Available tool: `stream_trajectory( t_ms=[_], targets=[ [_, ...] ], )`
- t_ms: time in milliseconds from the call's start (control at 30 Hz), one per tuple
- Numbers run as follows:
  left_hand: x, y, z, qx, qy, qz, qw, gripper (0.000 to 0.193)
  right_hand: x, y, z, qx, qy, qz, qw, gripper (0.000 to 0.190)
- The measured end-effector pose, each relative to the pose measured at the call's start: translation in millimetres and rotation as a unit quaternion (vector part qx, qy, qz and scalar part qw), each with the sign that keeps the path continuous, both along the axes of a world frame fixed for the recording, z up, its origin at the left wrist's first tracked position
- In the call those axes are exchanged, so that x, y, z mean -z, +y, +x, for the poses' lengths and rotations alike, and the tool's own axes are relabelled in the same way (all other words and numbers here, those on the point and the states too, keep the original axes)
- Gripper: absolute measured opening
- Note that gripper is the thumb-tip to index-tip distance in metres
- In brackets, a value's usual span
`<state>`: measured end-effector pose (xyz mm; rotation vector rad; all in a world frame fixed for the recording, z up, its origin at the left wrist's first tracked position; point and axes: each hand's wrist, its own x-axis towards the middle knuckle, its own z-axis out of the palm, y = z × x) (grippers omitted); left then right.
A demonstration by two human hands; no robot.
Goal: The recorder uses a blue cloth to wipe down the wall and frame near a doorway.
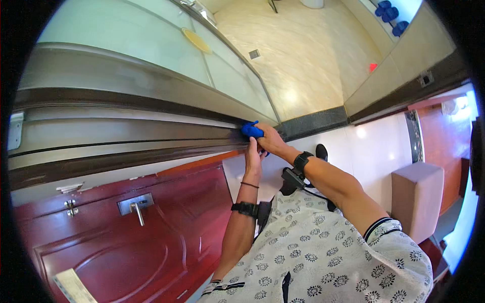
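Note:
A bunched blue cloth (252, 130) presses against the lower part of a brown-and-grey metal door frame (151, 130). My right hand (272, 141) grips it from the right, and a strap with a device is on that wrist. Just below, my left hand (253, 161) is closed on the cloth from the near side, thumb up against it. A bit of blue shows under the left fingers, which are partly hidden. Both arms reach forward, with a black strap on the left forearm too.
A dark red door (151, 246) with a metal lever handle (138, 213) stands at left. Beyond the dark stone threshold (314, 122) lies a beige floor with a drain (254, 54) beside a frosted glass panel (132, 41). A pinkish padded seat (416, 200) is at right.

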<state>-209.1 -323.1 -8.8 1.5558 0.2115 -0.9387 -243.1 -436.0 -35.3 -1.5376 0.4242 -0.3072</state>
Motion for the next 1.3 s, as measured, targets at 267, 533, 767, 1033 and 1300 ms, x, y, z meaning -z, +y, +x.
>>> stream_trajectory(
  t_ms=[267, 533, 767, 1033, 1300],
  targets=[
    [-39.8, -26.9, -27.5, -0.149, -0.079, -0.087, 0.982, 0.053, -61.4, -20.6, -9.0, -0.028, -0.056, -0.137, 0.989, 0.053],
    [-178.9, -39.5, -50.2, -0.15, -0.302, -0.259, 0.905, 0.056, -216.0, -45.3, -22.4, -0.087, -0.281, -0.167, 0.941, 0.056],
    [-305.5, -84.9, -38.3, -0.124, -0.52, -0.326, 0.78, 0.079, -341.4, -76.6, 22.8, 0.083, -0.474, -0.36, 0.799, 0.049],
    [-281.9, -89.0, -34.1, -0.083, -0.678, -0.094, 0.724, 0.099, -318.7, -67.6, 36.9, 0.008, -0.478, -0.207, 0.854, 0.05],
    [-229.4, -82.5, -43.7, -0.056, -0.645, -0.039, 0.761, 0.094, -254.7, -58.5, 13.9, 0.004, -0.335, -0.189, 0.923, 0.042]
  ],
)
